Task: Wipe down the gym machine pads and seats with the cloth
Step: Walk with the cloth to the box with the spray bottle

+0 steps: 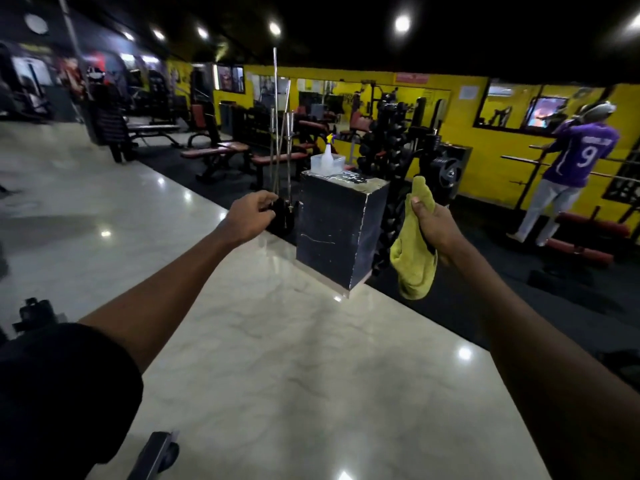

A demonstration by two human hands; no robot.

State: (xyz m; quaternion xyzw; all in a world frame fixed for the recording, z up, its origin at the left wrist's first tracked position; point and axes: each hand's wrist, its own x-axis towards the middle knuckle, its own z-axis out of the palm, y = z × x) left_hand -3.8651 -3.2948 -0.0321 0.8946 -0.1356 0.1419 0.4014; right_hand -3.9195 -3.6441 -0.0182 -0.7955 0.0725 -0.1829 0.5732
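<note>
A yellow-green cloth (414,261) hangs from my right hand (433,223), which grips it at the right of the view, beside a dark metal box. My left hand (251,214) is stretched forward left of that box, fingers loosely curled and holding nothing. A clear spray bottle (327,157) with a yellow-and-purple nozzle stands in a white tub (337,162) on top of the box. Benches with red pads (235,147) stand further back, out of reach of both hands.
The dark metal box (337,233) stands at the edge of the glossy marble floor (277,358). Upright barbells (282,133) rise just behind my left hand. A dumbbell rack (391,143) stands behind the box. A person in a purple shirt (575,157) stands by the yellow wall at right.
</note>
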